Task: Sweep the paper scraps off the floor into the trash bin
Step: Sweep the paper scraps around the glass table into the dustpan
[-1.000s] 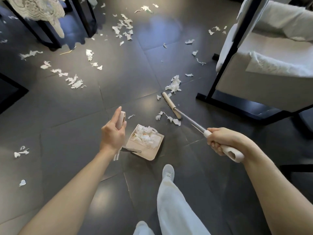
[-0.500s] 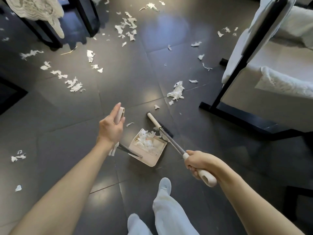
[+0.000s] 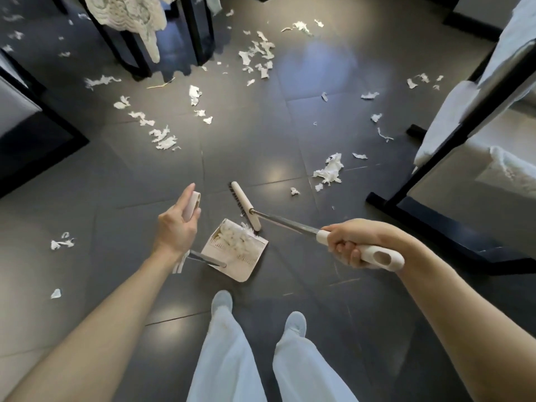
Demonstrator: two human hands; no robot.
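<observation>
**Fig.: end of one sweep stroke, head view.** The broom head (image 3: 243, 203) is shown drawn in to the mouth of the dustpan (image 3: 249, 266). 1 s earlier it was held well beyond the pan among loose bits, & those bits are no longer seen on the floor (image 3: 261, 126) there. A white heap of paper scraps (image 3: 235, 242) is carried in the pan. The broom's white grip (image 3: 380, 258) is wrapped fully by the R hand (image 3: 353, 242). The pan's upright handle (image 3: 193, 203) is clasped by the L hand (image 3: 177, 227).

Still to be swept: a crumpled pile (image 3: 329, 169) beyond & right of the pan, a small bit (image 3: 294, 191) between pile & pan, and scattered pieces (image 3: 162, 137) beyond & left of it. Bristle contact w/ the pan lip is unclear, prob. touching. No trash bin is in view, so most of the task is judged undone.
</observation>
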